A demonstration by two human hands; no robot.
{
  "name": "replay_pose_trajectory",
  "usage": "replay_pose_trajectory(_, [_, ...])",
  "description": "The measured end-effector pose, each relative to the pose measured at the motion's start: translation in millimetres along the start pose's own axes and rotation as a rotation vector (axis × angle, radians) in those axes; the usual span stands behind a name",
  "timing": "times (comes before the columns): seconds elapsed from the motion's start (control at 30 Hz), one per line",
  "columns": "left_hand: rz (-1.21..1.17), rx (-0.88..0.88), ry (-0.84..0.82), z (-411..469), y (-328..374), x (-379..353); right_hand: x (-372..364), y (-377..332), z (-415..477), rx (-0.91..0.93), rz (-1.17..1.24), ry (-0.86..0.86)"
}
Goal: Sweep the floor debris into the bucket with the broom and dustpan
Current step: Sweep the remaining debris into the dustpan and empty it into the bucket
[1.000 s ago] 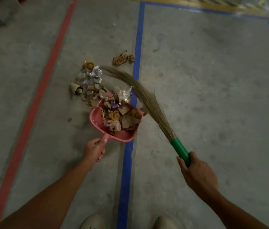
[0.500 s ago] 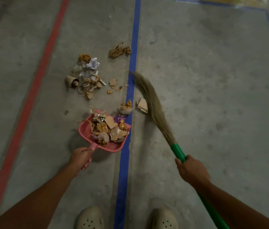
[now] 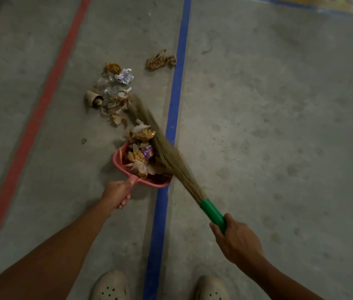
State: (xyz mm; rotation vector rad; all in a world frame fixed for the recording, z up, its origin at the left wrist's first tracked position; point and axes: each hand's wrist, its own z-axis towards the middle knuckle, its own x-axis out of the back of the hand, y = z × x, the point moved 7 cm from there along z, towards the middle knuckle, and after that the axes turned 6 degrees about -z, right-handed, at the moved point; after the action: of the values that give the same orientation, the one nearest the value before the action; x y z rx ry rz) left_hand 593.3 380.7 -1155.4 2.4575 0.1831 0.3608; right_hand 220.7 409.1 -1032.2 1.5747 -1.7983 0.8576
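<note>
in the pink dustpan (image 3: 117,158), crumpled wrappers (image 3: 137,157); left hand (image 3: 116,194) grips it, right hand (image 3: 237,241) grips the broom (image 3: 172,159).

In your dustpan (image 3: 117,159) lie scraps (image 3: 138,159). A scrap pile (image 3: 111,98) lies on the floor (image 3: 279,126) just past it. Your broom (image 3: 168,155) lies across its right side. The tape line (image 3: 178,72) runs along its right side.

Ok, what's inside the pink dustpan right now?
Crumpled paper scraps, gold wrappers and a purple wrapper fill the dustpan. Bristles of the broom lie across its right side, hiding whatever sits beneath.
</note>
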Motion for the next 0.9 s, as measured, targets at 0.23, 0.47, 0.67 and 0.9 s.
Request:
replay_pose_trajectory(0.23, [-0.161,-0.012,-0.002,-2,4,1,20,2,-4,0.03,-0.014,0.061])
replay_pose_trajectory(0.47, [-0.282,-0.058,0.023,-19,49,19,72,-17,4,0.023,-0.001,0.193])
replay_pose_trajectory(0.67, [-0.338,-0.08,0.097,-47,94,53,135,-58,26,0.072,-0.025,0.234])
replay_pose_trajectory(0.9, [-0.339,-0.083,0.204,-54,99,137,193,-125,92,0.096,-0.045,0.295])
